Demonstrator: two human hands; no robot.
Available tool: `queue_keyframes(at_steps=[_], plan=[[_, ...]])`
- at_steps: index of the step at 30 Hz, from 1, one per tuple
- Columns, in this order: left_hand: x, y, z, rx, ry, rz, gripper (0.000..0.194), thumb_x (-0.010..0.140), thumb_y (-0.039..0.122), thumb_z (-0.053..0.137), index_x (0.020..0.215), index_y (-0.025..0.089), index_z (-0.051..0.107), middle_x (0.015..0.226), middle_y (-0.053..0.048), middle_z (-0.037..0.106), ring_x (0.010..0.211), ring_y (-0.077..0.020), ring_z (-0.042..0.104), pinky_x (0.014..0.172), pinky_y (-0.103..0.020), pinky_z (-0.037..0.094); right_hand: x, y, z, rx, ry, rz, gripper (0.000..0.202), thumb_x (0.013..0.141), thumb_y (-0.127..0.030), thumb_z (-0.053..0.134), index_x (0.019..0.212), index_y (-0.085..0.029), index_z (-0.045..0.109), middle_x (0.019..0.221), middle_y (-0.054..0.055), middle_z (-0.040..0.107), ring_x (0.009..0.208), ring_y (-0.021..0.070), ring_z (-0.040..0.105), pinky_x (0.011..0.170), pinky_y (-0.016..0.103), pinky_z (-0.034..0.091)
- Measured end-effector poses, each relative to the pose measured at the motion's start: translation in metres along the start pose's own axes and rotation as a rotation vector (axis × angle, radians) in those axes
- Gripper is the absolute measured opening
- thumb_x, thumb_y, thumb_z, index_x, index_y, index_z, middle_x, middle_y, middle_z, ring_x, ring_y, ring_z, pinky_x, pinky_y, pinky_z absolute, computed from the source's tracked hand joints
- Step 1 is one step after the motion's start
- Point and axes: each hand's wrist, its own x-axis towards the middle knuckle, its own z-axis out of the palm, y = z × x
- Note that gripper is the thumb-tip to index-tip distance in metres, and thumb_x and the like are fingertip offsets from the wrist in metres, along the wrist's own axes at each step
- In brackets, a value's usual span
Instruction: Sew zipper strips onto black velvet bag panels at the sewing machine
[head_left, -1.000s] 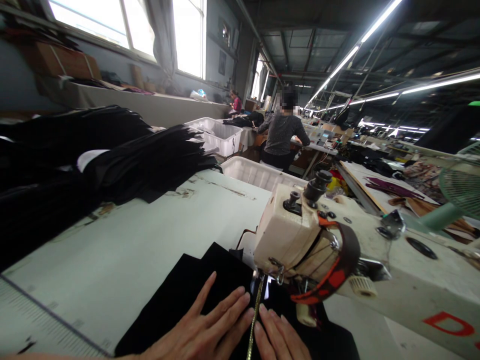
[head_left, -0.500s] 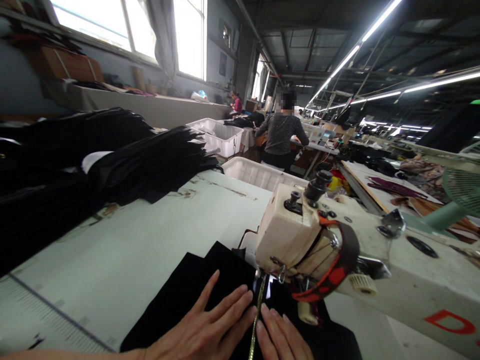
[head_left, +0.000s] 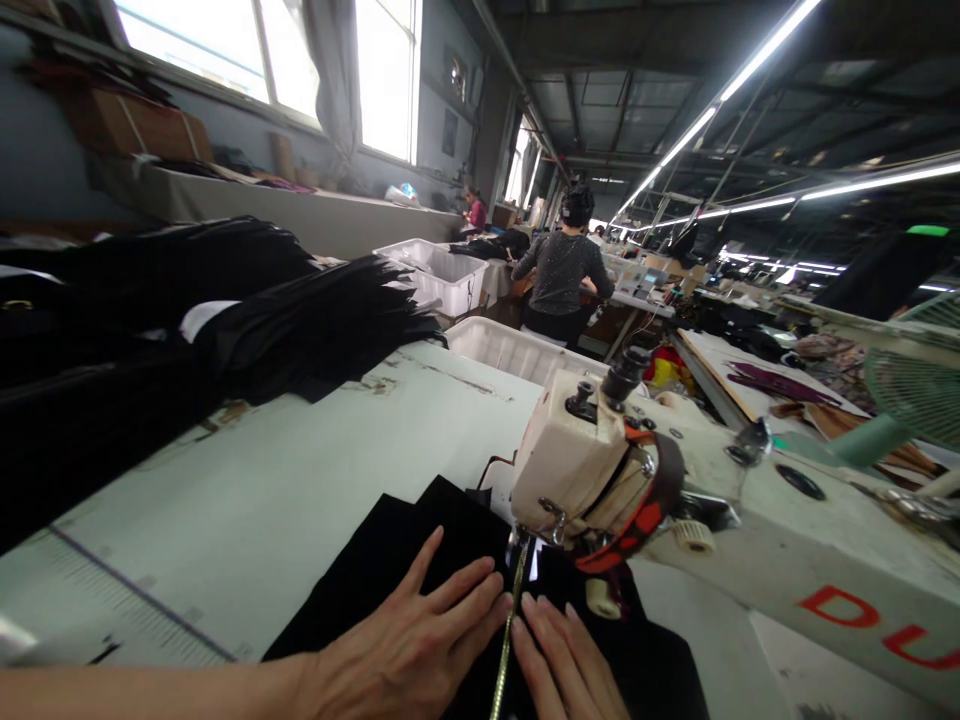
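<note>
Black fabric (head_left: 382, 560) lies on the pale table under the head of a white sewing machine (head_left: 574, 460). A gold zipper (head_left: 507, 640) runs down the fabric from the presser foot (head_left: 520, 548). My left hand (head_left: 420, 635) rests flat on the fabric left of the zipper, thumb spread away, fingertips near the metal teeth. Just right of the zipper, my right hand (head_left: 566, 655) lies on the cloth with its fingers stretched toward the needle area. Neither hand grips anything. The lower part of my right hand is cut off by the frame edge.
Stacks of black cloth (head_left: 300, 330) cover the table's left side. Beyond the table stand white plastic bins (head_left: 510, 345). A person (head_left: 566, 270) sits with their back to me. At the right is a green fan (head_left: 915, 390); a printed ruler (head_left: 142, 590) marks the near left tabletop.
The view has shifted slightly, showing more of the machine's arm and its red lettering. Both hands remain beside the zipper in nearly the same pose.
</note>
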Motion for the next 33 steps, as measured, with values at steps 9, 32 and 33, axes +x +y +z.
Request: queue_keyframes(at_steps=[9,32,33], plan=[[0.012,-0.009,0.001,-0.054,-0.007,-0.048,0.070,0.089,0.028,0.060,0.151,0.008,0.035,0.153,-0.022,0.039,0.146,-0.0328,0.030,0.114,-0.068,0.010,0.003,0.012,0.002,-0.005,-0.130,0.045,0.050,0.081,-0.020,0.054,0.129,-0.013,0.060,0.135,0.008,0.060,0.118,0.0249,0.062,0.091,0.034,0.059],[0.016,-0.020,0.008,-0.052,0.084,0.013,0.070,0.086,0.029,0.065,0.149,0.010,0.040,0.151,-0.021,0.044,0.142,-0.0367,0.036,0.116,-0.068,0.014,-0.007,0.021,0.012,0.074,-0.169,0.040,0.054,0.086,-0.022,0.055,0.138,-0.011,0.052,0.139,0.010,0.056,0.122,0.0262,0.059,0.096,0.038,0.057],[0.017,-0.021,0.008,-0.037,0.085,0.011,0.069,0.086,0.029,0.066,0.148,0.010,0.042,0.150,-0.022,0.044,0.142,-0.0371,0.037,0.116,-0.067,0.016,-0.007,0.022,0.011,0.075,-0.180,0.040,0.054,0.087,-0.023,0.054,0.139,-0.010,0.051,0.139,0.010,0.056,0.123,0.0263,0.058,0.096,0.039,0.057]])
